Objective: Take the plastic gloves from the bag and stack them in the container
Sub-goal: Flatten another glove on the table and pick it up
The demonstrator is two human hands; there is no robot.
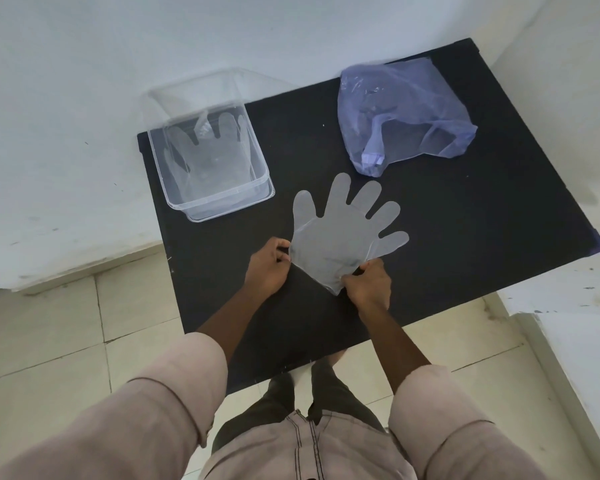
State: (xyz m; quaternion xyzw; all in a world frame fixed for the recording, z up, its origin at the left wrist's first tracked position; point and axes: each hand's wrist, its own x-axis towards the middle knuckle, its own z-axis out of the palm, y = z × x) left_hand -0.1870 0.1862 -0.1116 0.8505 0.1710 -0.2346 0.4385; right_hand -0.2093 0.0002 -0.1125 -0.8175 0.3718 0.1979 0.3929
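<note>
Black desk (465,237), set against white walls. Item held: one clear plastic glove (343,230), spread flat near the middle of the desk, fingers pointing toward the far edge. Left hand (267,266) pinches the cuff's left side; right hand (368,284) grips the cuff's near corner. Clear container (219,199) at the far left corner, gloves in container (208,150) lying flat inside. Bluish bag (406,116) toward the far right corner, crumpled.
</note>
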